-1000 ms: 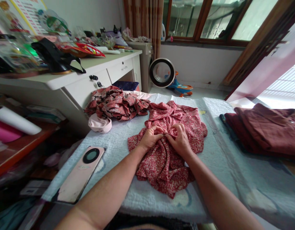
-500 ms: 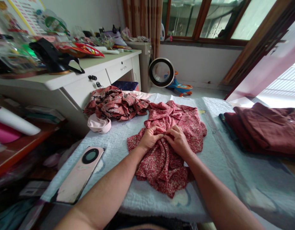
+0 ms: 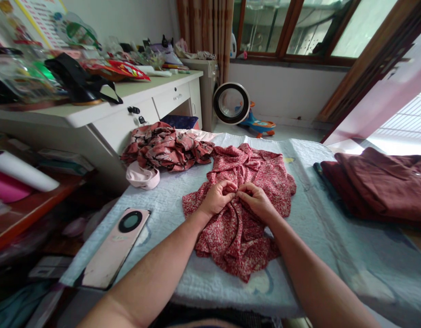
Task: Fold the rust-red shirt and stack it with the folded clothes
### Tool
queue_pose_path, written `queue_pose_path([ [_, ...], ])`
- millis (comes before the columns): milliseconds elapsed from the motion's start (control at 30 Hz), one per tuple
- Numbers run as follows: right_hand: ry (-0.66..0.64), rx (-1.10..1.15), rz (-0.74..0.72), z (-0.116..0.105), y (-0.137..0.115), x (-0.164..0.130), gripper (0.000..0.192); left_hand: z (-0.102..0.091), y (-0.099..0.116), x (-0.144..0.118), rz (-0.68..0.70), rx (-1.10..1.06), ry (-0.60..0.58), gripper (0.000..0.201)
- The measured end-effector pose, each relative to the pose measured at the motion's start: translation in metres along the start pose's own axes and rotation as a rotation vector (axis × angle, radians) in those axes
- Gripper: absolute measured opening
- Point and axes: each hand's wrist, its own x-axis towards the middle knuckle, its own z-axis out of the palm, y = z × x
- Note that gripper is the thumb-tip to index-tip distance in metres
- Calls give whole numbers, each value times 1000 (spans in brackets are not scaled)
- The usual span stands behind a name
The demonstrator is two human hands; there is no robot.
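A red garment with a small pale print (image 3: pixel 238 246) lies spread and gathered on the quilted light-blue cover (image 3: pixel 172 218) in front of me. At its middle, my left hand (image 3: pixel 218 197) pinches the cloth between thumb and fingers. My right hand (image 3: pixel 254 198) pinches it just beside, so the fingertips of both hands almost meet. Whatever small part of the garment sits between the fingertips is too small to make out. Folds of the cloth fan out above and below the hands.
Left of my arm lies a phone (image 3: pixel 116 248). Behind it are a crumpled pink patterned cloth (image 3: pixel 166 148) and a pale pink band (image 3: pixel 142 176). Folded dark-red clothes (image 3: pixel 381 182) are stacked at right. A cluttered white desk (image 3: pixel 135 89) stands at back left, near an open washing-machine door (image 3: pixel 231 104).
My right fingers have shifted slightly at the pinched spot, and their knuckles sit a little lower. Both hands stay on the garment; the whole view has moved very slightly.
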Motion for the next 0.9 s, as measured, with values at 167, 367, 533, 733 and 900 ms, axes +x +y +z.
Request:
queue_pose_path([
  [167,-12,-129,-57,-3,-7,-1,13,-2,-2,0,17,132,-38,22],
  [367,-55,-109,-73,-4,-2,-2,11,-2,4,-2,5,253,-90,28],
  [533,-34,-195,-139,-8,-2,0,19,-2,9,-4,27,421,-73,19],
  [733,-129,-450,-272,-14,-6,0,17,0,15,-6,49,472,-3,17],
  [900,-96,-425,-291,-11,-8,1,16,-1,10,-6,54,418,-8,8],
])
